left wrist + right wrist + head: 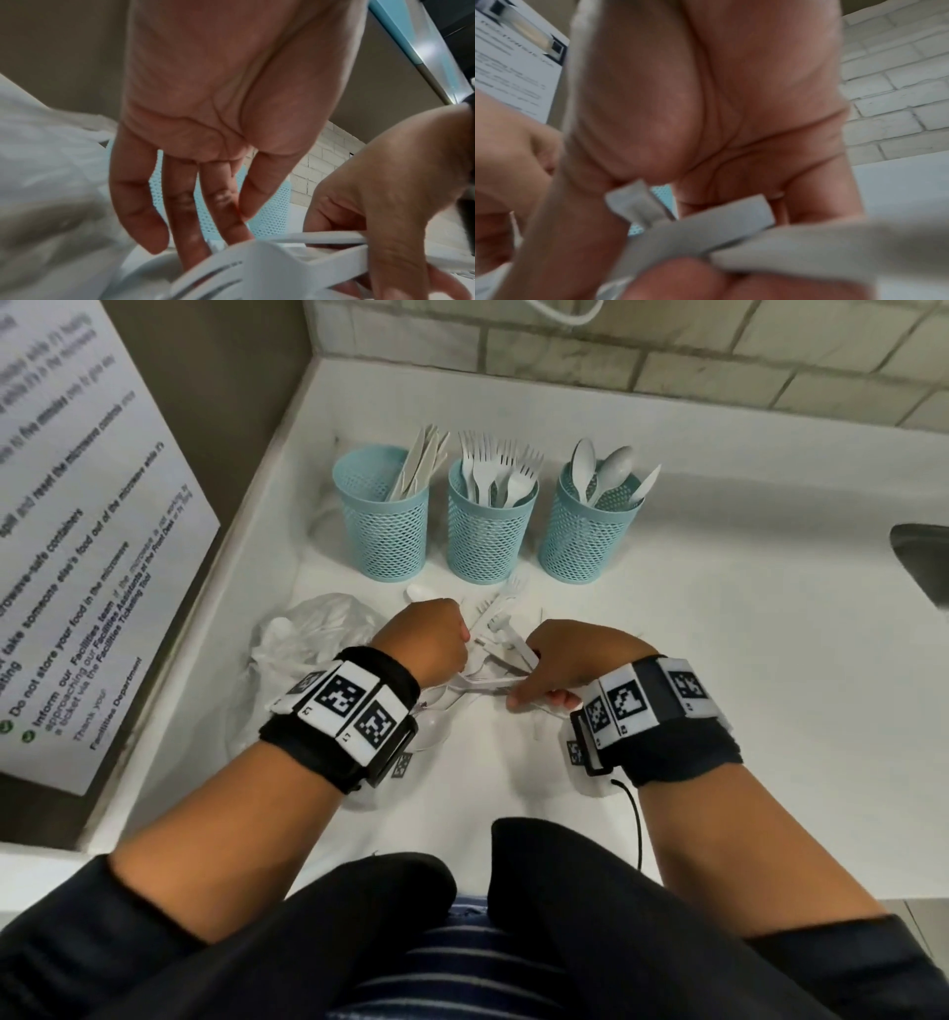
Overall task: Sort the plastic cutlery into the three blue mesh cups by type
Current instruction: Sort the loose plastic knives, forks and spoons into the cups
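Three blue mesh cups stand in a row on the white counter: the left cup [382, 526] holds knives, the middle cup [490, 536] forks, the right cup [590, 531] spoons. In front of them lies a loose pile of white cutlery [495, 624]. My left hand [436, 639] reaches down into the pile, its fingers [180, 223] straight and touching the pieces. My right hand [560, 660] grips a bundle of white cutlery [731, 233] between thumb and fingers. A fork [244, 270] from that bundle sticks out toward the left hand.
A crumpled clear plastic bag [308, 634] lies left of the pile. A printed notice [77, 531] hangs on the left wall, tiles run along the back, and a sink [924, 567] edge shows far right. A spoon [431, 726] lies by my left wrist.
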